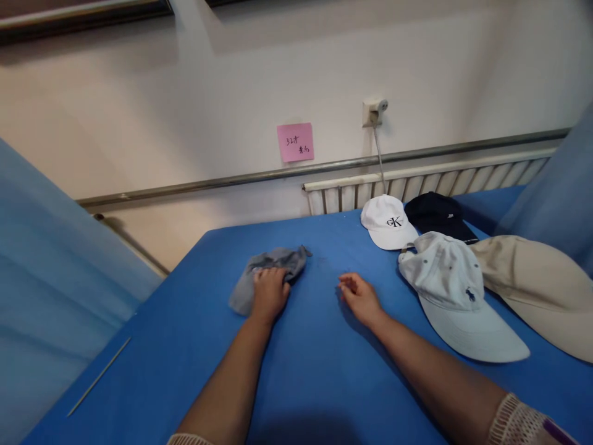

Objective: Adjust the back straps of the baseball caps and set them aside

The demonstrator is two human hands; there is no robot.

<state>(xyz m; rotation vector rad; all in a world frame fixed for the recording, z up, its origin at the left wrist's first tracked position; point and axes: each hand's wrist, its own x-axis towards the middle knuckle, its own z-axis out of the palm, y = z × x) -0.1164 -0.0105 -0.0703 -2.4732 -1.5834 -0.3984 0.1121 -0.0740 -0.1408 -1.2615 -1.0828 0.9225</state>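
Observation:
A grey baseball cap (244,285) lies flattened on the blue table, its brim toward the left and its strap end toward the right. My left hand (270,292) is on top of it, with fingers curled over the crown and hiding part of it. To the right of the cap, apart from it, my right hand (361,298) hovers low over the blue cover. Its fingers are loosely bent, and I see nothing held in them.
To the right sit a white cap (386,219), a black cap (438,213), a pale blue cap (451,278) and a beige cap (542,278). A thin stick (99,377) lies at the table's left. Behind are a radiator (430,182) and metal rail (241,179).

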